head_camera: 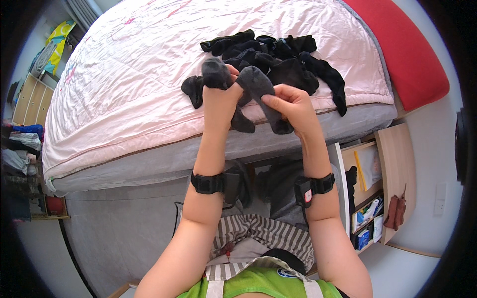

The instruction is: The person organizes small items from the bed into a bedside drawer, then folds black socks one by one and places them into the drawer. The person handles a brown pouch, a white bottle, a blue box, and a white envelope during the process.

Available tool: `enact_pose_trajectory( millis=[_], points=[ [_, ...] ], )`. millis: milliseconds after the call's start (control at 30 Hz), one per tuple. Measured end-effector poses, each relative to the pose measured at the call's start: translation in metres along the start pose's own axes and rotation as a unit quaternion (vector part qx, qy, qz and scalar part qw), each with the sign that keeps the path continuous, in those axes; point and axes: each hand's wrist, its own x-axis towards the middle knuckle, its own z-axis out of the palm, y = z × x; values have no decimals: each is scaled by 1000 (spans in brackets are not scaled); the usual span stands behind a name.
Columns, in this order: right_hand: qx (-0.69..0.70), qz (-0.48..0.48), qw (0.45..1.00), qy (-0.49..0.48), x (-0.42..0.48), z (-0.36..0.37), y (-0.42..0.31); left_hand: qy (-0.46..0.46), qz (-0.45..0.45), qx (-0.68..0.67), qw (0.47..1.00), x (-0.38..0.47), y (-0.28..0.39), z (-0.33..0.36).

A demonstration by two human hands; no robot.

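My left hand [223,106] grips a dark grey sock [215,73] whose end bulges above the knuckles; dark sock fabric [243,121] also hangs below that hand. Pinched in my right hand [288,106] is another dark grey sock [257,85]. It stretches from beside my left hand down past my right fingers. Both hands are above the bed's front edge. Beyond them a loose heap of black socks [287,72] lies on the pink quilt [149,85]. One black sock [193,91] is left of my left hand, partly hidden by it.
A red padded headboard [410,56] borders the bed on the right. An open drawer [338,186] beside my right arm holds papers and small boxes. A brown pouch [395,212] lies on the wooden cabinet top. Folded clothes [22,149] fill shelving at far left.
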Motion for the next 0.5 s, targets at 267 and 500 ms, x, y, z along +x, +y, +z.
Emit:
enact_pose_trajectory(
  millis=[267,500],
  points=[
    [180,-22,971,156,11,-19,12,-27,-176,-247,952,8,-5,-13],
    [205,-37,973,101,7,-9,10,-112,-172,-308,929,9,-1,-12]
  ],
)
